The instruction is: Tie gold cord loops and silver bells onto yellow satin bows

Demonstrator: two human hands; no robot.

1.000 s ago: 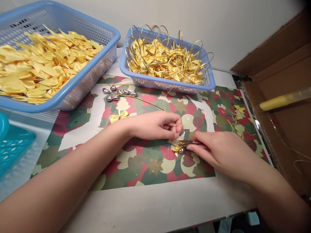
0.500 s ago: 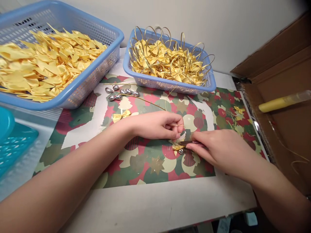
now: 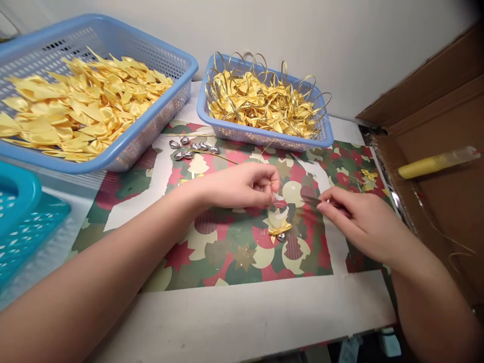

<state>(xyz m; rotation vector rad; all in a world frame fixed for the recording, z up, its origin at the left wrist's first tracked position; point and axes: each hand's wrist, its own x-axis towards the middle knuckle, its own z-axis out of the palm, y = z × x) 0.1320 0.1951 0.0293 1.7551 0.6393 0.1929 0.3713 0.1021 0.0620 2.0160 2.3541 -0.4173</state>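
My left hand (image 3: pixel 257 185) is closed in a pinch on a thin gold cord, mostly hidden by the fingers, above the patterned sheet. Just below it lies a yellow satin bow (image 3: pixel 278 229) with a small silver bell (image 3: pixel 281 237) against it; neither hand touches them. My right hand (image 3: pixel 351 214) is to the right, closed around a slim dark-bladed tool (image 3: pixel 310 200). The blades point left and are blurred; whether they are snips or tweezers I cannot tell. Another yellow bow (image 3: pixel 184 181) shows partly behind my left wrist.
Several silver bells (image 3: pixel 194 147) and gold wires (image 3: pixel 191 135) lie behind my left hand. A large blue basket (image 3: pixel 151 108) holds yellow bows; a smaller blue basket (image 3: pixel 264 135) holds looped bows. A teal basket (image 3: pixel 36 222) is left, a cardboard box (image 3: pixel 427 128) right. Scraps (image 3: pixel 368 175) lie nearby.
My right hand has drawn the dark tool away from the bow, to the right and up. My left hand has shifted slightly left and up. The bow and bell stay on the sheet.
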